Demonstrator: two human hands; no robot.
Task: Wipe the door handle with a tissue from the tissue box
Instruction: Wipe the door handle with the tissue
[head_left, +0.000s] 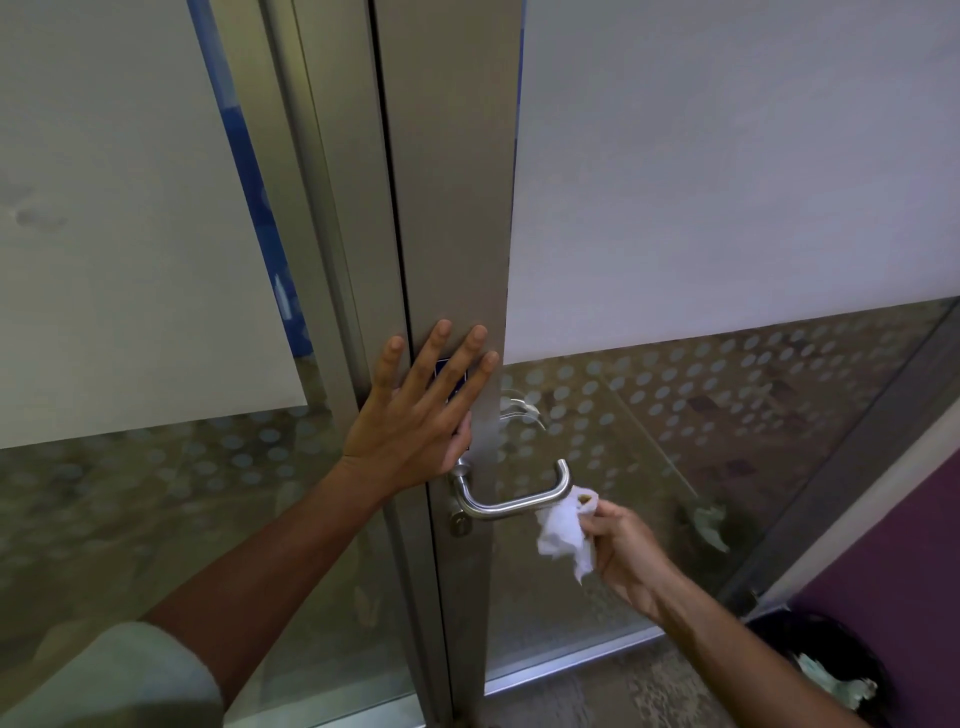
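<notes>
1. My left hand (415, 421) lies flat against the metal door stile (447, 208), fingers spread wide and holding nothing. It rests just above the handle's mount and braces the door.

2. My right hand (623, 545) is pinched shut around a crumpled white tissue (563, 532). Thumb and fingertips bunch it at its top right, and the rest hangs loose below and to the left.

3. The door handle (514, 501) is a brushed steel lever. It runs right from its round mount, then bends back toward the glass at the far end. The tissue touches it at that right-hand bend, by the look of it.

4. I judge the tissue feather-light, soft and easy to tear, with no stiffness of its own. Pressure has to come from my fingertips behind it, so a thick wad between pads and steel would serve better than a single trailing layer.

5. The handle looks rigid, smooth and slippery, and it may dip if pushed downward. Wrapping the tissue around the bar and sliding along its length should suit it better than pressing from above.

6. There is a small brownish spot on the tissue near my thumb; I cannot tell what it is.

7. The tissue box is not in view.
</notes>
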